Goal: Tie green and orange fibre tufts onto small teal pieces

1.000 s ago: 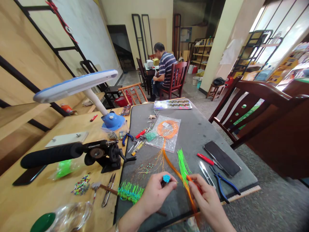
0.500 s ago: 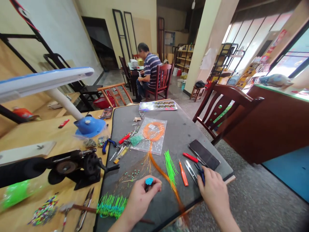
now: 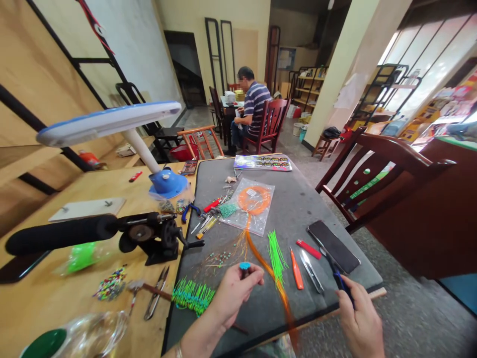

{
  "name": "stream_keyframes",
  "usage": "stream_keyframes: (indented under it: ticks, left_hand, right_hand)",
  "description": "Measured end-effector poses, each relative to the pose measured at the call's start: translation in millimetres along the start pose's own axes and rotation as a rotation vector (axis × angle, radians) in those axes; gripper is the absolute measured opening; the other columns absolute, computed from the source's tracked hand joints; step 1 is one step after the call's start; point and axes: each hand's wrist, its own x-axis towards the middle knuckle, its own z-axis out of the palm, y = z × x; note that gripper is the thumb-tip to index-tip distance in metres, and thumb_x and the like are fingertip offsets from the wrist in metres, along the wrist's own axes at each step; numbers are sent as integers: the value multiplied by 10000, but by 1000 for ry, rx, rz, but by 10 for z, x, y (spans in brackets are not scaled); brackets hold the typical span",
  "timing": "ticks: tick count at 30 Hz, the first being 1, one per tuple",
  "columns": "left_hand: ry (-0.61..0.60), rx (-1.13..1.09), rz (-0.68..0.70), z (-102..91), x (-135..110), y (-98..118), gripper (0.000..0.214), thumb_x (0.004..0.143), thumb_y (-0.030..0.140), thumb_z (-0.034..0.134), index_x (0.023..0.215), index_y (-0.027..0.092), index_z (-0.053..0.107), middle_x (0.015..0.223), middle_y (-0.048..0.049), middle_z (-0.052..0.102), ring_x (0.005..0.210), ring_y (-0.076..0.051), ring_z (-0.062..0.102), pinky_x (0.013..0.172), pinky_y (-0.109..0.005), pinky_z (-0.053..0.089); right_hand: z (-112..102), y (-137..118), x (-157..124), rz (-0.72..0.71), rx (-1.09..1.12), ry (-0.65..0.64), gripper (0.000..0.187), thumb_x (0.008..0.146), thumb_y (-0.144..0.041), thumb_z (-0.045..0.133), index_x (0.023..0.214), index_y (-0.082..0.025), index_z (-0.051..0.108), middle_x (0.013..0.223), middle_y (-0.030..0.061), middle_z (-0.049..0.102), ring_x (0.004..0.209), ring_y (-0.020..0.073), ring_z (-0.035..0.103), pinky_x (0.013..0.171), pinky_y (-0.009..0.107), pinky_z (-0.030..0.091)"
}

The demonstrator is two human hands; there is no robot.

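Note:
My left hand [image 3: 233, 291] is closed in a pinch on a small dark stem topped with a blue bead cluster [image 3: 245, 266], held over the grey mat [image 3: 298, 209]. My right hand [image 3: 359, 323] sits at the mat's near right corner, closed on the blue-handled pliers [image 3: 340, 279], whose jaws point toward the black phone [image 3: 333, 246]. On the mat between the hands are an orange strand bundle [image 3: 266, 268], green strands [image 3: 276, 253], an orange-handled tool [image 3: 296, 262] and small snips [image 3: 311, 271].
A black hand-crank tool [image 3: 152, 238] with a foam grip, a blue desk lamp [image 3: 164, 181], loose beads [image 3: 110, 284] and scissors [image 3: 158, 292] lie on the wooden table at left. A wooden chair [image 3: 376, 169] stands right of the table. A person sits far back.
My right hand let go of the orange tool, which now lies on the mat, reached to the pliers by the phone and lifted them. The left hand kept its bead piece.

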Motion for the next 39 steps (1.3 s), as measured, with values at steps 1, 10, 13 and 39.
stream_keyframes:
  ticks: [1, 10, 13, 39]
  left_hand:
    - [-2, -8, 1, 7, 3, -4, 322, 669, 412, 735, 735, 117, 624, 616, 8, 590, 405, -19, 263, 402, -190, 152]
    - [46, 215, 198, 7, -42, 27, 202, 747, 323, 680, 678, 134, 667, 639, -16, 633, 626, -124, 530, 596, -219, 390]
    - [52, 219, 204, -5, -50, 24, 173, 744, 303, 675, 681, 142, 673, 638, -14, 647, 646, -142, 558, 645, -237, 416]
    - [-122, 321, 248, 74, -85, 4, 100, 769, 224, 616, 710, 144, 622, 652, -7, 591, 654, -143, 557, 655, -249, 437]
  right_hand:
    - [-16, -122, -18, -15, 72, -44, 283, 875, -375, 405, 1061, -202, 531, 996, 106, 635, 907, 253, 616, 769, 362, 499]
    - [172, -895, -204, -286, 291, -312, 296, 813, -213, 515, 1107, -211, 489, 970, 86, 658, 872, 215, 648, 730, 296, 539]
    - [182, -925, -196, -295, 308, -315, 295, 802, -196, 514, 1096, -216, 496, 958, 77, 658, 857, 211, 651, 722, 290, 541]
    - [361, -929, -279, 876, 1332, -679, 438, 655, -553, 721, 806, -163, 593, 588, -59, 434, 458, 48, 339, 390, 143, 138]
